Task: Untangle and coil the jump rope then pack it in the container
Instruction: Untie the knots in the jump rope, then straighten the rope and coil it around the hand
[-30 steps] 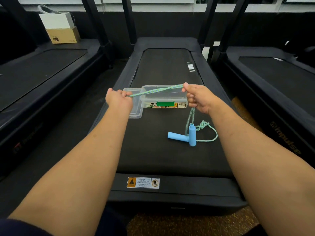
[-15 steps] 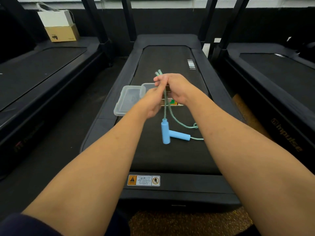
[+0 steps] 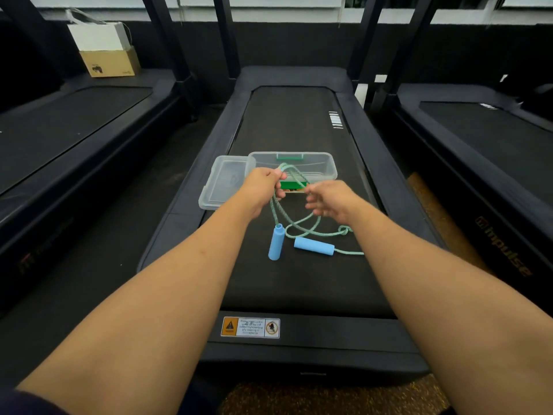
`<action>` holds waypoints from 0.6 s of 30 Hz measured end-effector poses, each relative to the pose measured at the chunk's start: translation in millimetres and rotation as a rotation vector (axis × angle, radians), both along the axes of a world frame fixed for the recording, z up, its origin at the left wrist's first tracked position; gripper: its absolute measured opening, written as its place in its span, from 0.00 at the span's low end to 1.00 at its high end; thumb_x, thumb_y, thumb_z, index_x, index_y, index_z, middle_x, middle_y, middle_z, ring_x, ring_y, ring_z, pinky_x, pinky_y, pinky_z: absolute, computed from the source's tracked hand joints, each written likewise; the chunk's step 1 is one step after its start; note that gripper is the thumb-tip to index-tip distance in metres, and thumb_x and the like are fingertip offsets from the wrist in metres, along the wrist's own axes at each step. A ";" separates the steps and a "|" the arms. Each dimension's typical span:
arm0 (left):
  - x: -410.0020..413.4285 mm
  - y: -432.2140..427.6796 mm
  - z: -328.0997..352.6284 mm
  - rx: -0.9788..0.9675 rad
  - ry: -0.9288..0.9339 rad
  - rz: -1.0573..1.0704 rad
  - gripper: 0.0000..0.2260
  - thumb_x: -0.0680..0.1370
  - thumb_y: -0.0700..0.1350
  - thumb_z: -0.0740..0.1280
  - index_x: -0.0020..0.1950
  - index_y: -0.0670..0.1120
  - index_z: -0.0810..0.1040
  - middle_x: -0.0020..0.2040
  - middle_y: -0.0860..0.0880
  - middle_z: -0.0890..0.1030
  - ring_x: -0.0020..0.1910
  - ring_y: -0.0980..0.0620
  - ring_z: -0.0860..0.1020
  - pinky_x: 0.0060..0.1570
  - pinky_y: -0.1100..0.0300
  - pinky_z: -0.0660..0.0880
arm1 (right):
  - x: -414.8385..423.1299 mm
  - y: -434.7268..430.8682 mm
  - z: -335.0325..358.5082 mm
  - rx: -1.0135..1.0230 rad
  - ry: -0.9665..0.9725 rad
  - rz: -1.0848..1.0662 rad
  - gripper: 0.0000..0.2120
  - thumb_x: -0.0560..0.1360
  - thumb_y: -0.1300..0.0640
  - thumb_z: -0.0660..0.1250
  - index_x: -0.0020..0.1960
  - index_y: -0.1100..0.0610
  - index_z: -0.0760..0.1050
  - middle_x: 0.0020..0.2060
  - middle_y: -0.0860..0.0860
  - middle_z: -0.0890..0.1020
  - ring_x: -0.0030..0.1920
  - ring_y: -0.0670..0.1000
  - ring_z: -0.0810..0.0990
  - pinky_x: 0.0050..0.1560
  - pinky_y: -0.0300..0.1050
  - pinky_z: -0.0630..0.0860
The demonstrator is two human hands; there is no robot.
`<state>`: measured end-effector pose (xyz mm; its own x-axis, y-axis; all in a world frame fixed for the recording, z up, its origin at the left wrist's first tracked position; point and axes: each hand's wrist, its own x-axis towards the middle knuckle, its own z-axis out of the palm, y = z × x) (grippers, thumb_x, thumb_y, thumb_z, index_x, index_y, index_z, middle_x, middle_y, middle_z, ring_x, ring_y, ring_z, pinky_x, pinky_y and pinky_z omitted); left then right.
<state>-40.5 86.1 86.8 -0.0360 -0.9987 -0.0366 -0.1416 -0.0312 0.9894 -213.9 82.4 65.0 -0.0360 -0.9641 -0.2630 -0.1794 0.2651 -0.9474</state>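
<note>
Since half a second ago the two hands, which were bunched together in front of the box, have drawn apart. The left hand point(image 3: 261, 188) now clenches a doubled loop of the mint-green braided jump rope point(image 3: 273, 209), whose bend pokes up past its knuckles. The right hand point(image 3: 327, 199) has let go and sits lower and to the right, fingers loosely spread and grasping nothing. One strand passes just under its fingertips, and I cannot tell whether they touch it. From the left fist the rope drops to a light blue cylindrical foam handle point(image 3: 275, 241), tilted nearly upright with its lower end on the black treadmill belt point(image 3: 299, 280). The second blue handle point(image 3: 314, 246) lies flat just beside it, and slack rope curls between them into a small knot point(image 3: 345, 230) near the right forearm. Behind the hands stands the clear rectangular plastic container point(image 3: 329, 169) with green latches point(image 3: 293, 184); it is open, and no rope lies inside. Its clear lid point(image 3: 223, 182) lies against its left side. Nearer the person, a warning sticker point(image 3: 250, 327) marks the treadmill's end. A cardboard box point(image 3: 110, 63) under a white box point(image 3: 98, 35) sits on the left-hand treadmill.
</note>
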 end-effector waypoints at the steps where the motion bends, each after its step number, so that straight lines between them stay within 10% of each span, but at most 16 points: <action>1: -0.2 -3.5 -2.7 0.001 0.007 0.020 0.13 0.85 0.44 0.57 0.44 0.44 0.76 0.35 0.48 0.70 0.30 0.51 0.72 0.44 0.53 0.77 | -4.6 0.8 -11.7 0.008 0.032 -0.043 0.04 0.79 0.61 0.65 0.49 0.58 0.78 0.38 0.55 0.78 0.34 0.51 0.77 0.34 0.42 0.72; 5: 0.8 -12.2 -11.6 -0.003 -0.077 0.077 0.12 0.85 0.44 0.56 0.49 0.43 0.77 0.38 0.48 0.69 0.30 0.52 0.69 0.34 0.55 0.77 | -33.6 -4.3 -54.2 -0.026 0.495 -0.137 0.12 0.76 0.63 0.61 0.47 0.52 0.81 0.47 0.55 0.81 0.47 0.55 0.80 0.47 0.46 0.76; 10: 10.5 -24.8 -22.7 -0.020 -0.218 0.122 0.12 0.85 0.45 0.57 0.48 0.47 0.77 0.36 0.49 0.71 0.32 0.52 0.69 0.32 0.59 0.72 | -61.4 -11.3 -80.3 0.089 0.998 -0.102 0.24 0.79 0.62 0.62 0.72 0.45 0.69 0.71 0.57 0.67 0.71 0.61 0.67 0.70 0.58 0.66; 14: 12.8 -32.7 -35.8 -0.003 -0.240 0.125 0.11 0.85 0.45 0.57 0.50 0.45 0.78 0.35 0.49 0.71 0.31 0.51 0.69 0.32 0.59 0.70 | -67.8 -12.7 -99.0 0.263 1.029 -0.053 0.38 0.79 0.70 0.57 0.80 0.39 0.51 0.80 0.56 0.51 0.80 0.63 0.48 0.76 0.62 0.53; 18: 8.9 -38.2 -49.7 0.004 -0.270 0.117 0.12 0.84 0.46 0.58 0.50 0.45 0.79 0.36 0.50 0.74 0.37 0.48 0.72 0.39 0.57 0.70 | -70.1 -16.3 -110.6 0.303 1.039 -0.015 0.34 0.80 0.67 0.55 0.79 0.39 0.56 0.79 0.56 0.55 0.78 0.65 0.53 0.75 0.62 0.54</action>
